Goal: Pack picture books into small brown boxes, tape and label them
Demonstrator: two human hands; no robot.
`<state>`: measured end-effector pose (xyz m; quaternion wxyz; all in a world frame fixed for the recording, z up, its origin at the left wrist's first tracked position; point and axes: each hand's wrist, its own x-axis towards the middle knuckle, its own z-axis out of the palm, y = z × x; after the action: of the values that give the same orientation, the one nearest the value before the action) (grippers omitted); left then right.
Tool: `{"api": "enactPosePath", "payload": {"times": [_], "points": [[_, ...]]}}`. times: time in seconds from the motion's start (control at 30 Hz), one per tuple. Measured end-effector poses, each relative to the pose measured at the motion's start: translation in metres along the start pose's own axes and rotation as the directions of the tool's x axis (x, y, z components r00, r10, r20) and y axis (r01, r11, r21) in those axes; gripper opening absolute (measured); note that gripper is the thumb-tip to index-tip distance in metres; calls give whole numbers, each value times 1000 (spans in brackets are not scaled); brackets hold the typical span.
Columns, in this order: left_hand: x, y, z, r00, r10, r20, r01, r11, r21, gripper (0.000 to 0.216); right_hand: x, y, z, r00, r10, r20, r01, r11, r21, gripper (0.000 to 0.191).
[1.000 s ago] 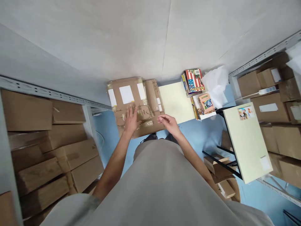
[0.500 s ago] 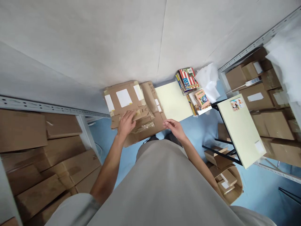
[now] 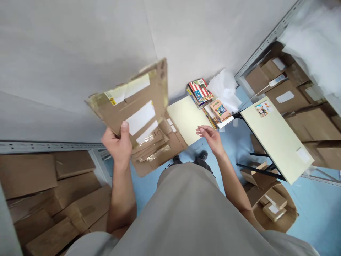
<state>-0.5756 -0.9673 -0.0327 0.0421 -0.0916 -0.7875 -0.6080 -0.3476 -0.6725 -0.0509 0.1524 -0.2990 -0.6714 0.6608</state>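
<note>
A flattened cardboard box (image 3: 119, 117) with white labels and tape along its edges is gripped by my left hand (image 3: 118, 145), the thumb over its near edge. It is raised and tilted above a pile of other flattened cardboard pieces (image 3: 151, 160), some with shiny tape on them. My right hand (image 3: 211, 138) hovers over the near edge of a pale yellow tabletop (image 3: 183, 119), holding nothing, its fingers half bent and a little apart. Two stacks of books, one topped by a flag cover (image 3: 201, 90) and one by a pinkish cover (image 3: 220, 110), lie beyond it.
White foam wrap (image 3: 225, 90) lies behind the books. At the right stands a second pale table (image 3: 277, 138) with black legs, above a large carton (image 3: 289, 217) holding small boxes. Shelves of cardboard boxes (image 3: 29, 174) flank both sides; a wall (image 3: 106, 46) rises ahead.
My left hand has lifted the labelled flattened box off the pile and tilted it up. My right hand has moved slightly right. The view has shifted a little.
</note>
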Motion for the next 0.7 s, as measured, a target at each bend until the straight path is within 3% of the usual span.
{"api": "enactPosePath", "payload": {"times": [0.1, 0.23, 0.33, 0.47, 0.7], "points": [[-12, 24, 40, 1000, -4, 1, 4, 988, -153, 53, 9, 2, -47, 986, -81, -147, 78, 997, -22, 51], [-39, 63, 107, 970, -99, 224, 163, 943, -291, 57, 6, 10, -129, 926, -164, -341, 169, 986, -14, 54], [-61, 94, 162, 908, -143, 393, 264, 924, -275, 55, -15, 14, -197, 922, -131, -364, 171, 982, 77, 54], [-92, 132, 244, 846, -89, 525, 245, 941, -235, 57, -54, 22, -279, 921, -84, -380, 163, 970, 179, 52], [-166, 176, 397, 670, -72, 739, 282, 945, -164, 61, -107, 54, -392, 782, -17, -623, 187, 960, 208, 60]]}}
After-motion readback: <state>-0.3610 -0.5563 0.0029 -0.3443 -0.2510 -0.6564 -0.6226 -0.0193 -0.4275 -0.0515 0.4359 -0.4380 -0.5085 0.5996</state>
